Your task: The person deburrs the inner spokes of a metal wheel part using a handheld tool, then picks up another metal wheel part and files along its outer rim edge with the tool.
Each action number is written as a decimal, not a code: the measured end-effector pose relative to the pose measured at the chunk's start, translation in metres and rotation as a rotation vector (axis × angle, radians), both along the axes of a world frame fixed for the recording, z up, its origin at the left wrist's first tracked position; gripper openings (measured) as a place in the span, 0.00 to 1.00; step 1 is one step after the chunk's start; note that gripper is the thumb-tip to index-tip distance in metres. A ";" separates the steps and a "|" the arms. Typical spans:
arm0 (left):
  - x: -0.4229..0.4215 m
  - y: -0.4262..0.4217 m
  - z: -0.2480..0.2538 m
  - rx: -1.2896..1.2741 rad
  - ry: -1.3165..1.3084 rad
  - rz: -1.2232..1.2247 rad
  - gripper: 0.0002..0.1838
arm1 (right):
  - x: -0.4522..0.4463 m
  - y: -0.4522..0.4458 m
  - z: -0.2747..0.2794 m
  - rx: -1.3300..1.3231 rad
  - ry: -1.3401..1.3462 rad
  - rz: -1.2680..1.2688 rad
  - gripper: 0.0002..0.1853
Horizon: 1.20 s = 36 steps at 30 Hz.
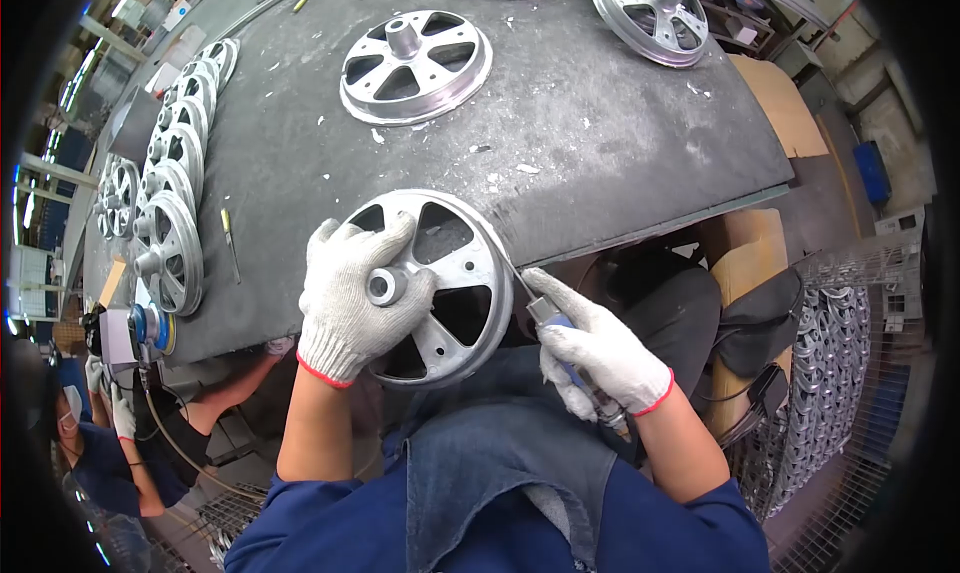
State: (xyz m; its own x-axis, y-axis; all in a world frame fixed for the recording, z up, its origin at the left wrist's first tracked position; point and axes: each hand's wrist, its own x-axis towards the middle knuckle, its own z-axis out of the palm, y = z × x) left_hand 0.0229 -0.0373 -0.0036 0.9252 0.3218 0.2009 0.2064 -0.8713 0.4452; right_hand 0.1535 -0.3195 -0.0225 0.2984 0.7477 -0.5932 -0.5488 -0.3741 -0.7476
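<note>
My left hand (362, 298), in a white knit glove with a red cuff, is wrapped around the hub of a spoked metal wheel (465, 263). The wheel is tilted up at the table's front edge, its lower part overhanging toward my apron. In my right hand (600, 343), gloved the same way, is an air file (552, 315) with a silver head and a blue-grey body. Its thin blade meets the wheel's right rim, or lies very close to it; I cannot tell if it touches. My fingers hide part of the tool's body.
Another spoked wheel (415, 68) lies on the dark table (290, 173), among metal flakes. Several wheels lean in a row (180, 163) at the left, near a thin yellow-handled tool (230, 243). A co-worker (120, 453) is at lower left. A wire basket (830, 393) of metal parts stands right.
</note>
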 end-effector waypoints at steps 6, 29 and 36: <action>0.001 0.000 -0.003 0.005 -0.029 -0.008 0.30 | 0.005 -0.003 -0.002 0.049 0.039 -0.003 0.43; 0.000 -0.001 -0.001 -0.018 0.012 0.014 0.29 | -0.032 0.007 0.013 -0.278 -0.978 0.170 0.38; 0.001 -0.001 0.000 0.016 -0.019 -0.001 0.30 | -0.047 0.004 0.013 -0.377 -1.206 0.238 0.38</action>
